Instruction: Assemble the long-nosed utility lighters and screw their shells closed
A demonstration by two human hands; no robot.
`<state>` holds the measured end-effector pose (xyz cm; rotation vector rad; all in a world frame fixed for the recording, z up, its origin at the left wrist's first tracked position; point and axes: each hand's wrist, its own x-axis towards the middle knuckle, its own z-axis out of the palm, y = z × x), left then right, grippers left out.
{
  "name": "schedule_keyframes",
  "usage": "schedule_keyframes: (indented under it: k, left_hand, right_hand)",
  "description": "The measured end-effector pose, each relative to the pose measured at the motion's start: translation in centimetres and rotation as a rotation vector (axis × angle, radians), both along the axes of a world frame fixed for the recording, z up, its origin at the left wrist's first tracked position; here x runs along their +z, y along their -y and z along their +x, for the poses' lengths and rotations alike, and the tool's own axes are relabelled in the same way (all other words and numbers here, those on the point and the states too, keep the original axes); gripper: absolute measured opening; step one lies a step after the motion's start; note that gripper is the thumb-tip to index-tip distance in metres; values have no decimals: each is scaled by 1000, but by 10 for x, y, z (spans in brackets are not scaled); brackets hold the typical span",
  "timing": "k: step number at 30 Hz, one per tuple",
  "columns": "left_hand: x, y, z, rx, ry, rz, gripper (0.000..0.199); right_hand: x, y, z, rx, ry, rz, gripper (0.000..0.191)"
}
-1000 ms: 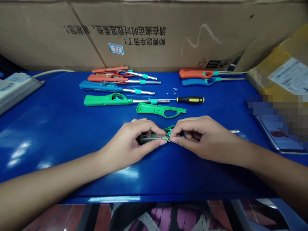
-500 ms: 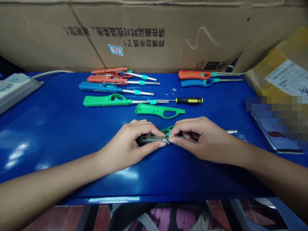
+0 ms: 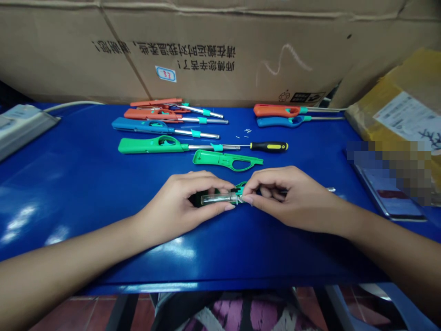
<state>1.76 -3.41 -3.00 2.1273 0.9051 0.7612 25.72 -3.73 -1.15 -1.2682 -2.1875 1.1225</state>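
Near the table's front, my left hand (image 3: 188, 195) is closed round a clear tube (image 3: 217, 198), thumb below and fingers above. The tube lies at an opened green lighter body (image 3: 240, 187), mostly hidden by the hands. My right hand (image 3: 280, 193) pinches at the tube's right end, over small parts too small to make out. A metal rod tip (image 3: 331, 189) shows beyond my right wrist. Just behind the hands lies a loose green shell half (image 3: 225, 160), and behind it a screwdriver (image 3: 268, 146) with a black and yellow handle.
A green lighter (image 3: 148, 145), a blue lighter (image 3: 141, 124) and orange ones (image 3: 151, 114) lie at back left. Orange (image 3: 275, 110) and blue (image 3: 280, 121) lighters lie at back right. Tiny pins (image 3: 247, 131), a phone (image 3: 392, 197), a power strip (image 3: 24, 126) and a cardboard box (image 3: 206, 27) surround them.
The tube has tilted slightly and more of the green body shows between my hands. Both hands keep nearly the same place. The view has shifted slightly.
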Motion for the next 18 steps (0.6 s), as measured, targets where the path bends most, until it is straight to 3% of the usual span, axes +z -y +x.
schedule_keyframes:
  k: [18]
  left_hand:
    - [-5,1,-2,-58,25,89,23]
  right_hand:
    - [-5,1,-1,-31,-30,-29,13]
